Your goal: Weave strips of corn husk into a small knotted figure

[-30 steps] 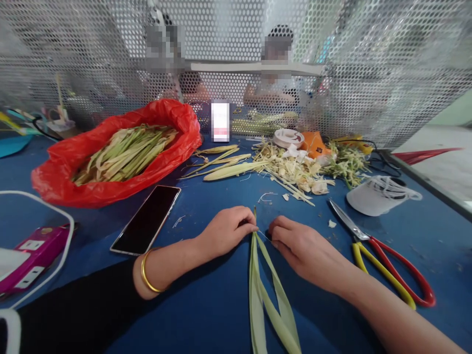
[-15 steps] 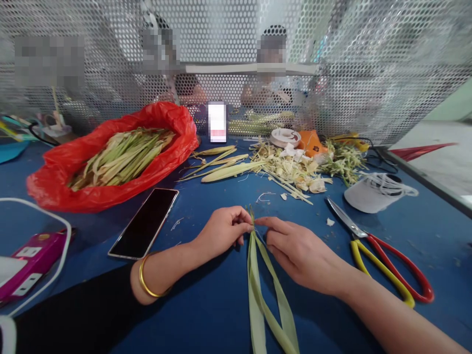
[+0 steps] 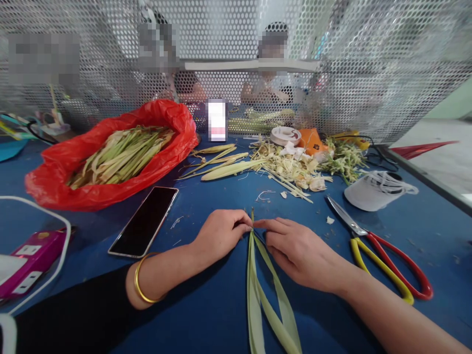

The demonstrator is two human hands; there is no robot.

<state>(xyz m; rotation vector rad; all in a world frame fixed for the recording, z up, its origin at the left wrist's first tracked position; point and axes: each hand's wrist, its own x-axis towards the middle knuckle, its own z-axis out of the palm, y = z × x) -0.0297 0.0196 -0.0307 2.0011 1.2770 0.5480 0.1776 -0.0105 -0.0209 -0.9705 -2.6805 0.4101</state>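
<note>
Long pale green leaf strips [image 3: 258, 285] lie on the blue table [image 3: 206, 305], running from the near edge up to a gathered tip. My left hand [image 3: 221, 233] is closed, pinching that tip from the left. My right hand [image 3: 295, 248] pinches the same tip from the right, forefinger stretched along it. A gold bangle [image 3: 140, 285] sits on my left wrist.
A red bag of leaf strips [image 3: 110, 157] stands at back left, a black phone [image 3: 144, 221] beside it. Scissors with red and yellow handles [image 3: 376, 255], a white thread spool [image 3: 372, 192] and husk scraps [image 3: 295, 169] lie right. Behind the mesh screen [image 3: 368, 73] sit other people.
My right hand has moved from just right of the strips to their tip, forefinger now meeting my left hand's fingers. The view shifted slightly.
</note>
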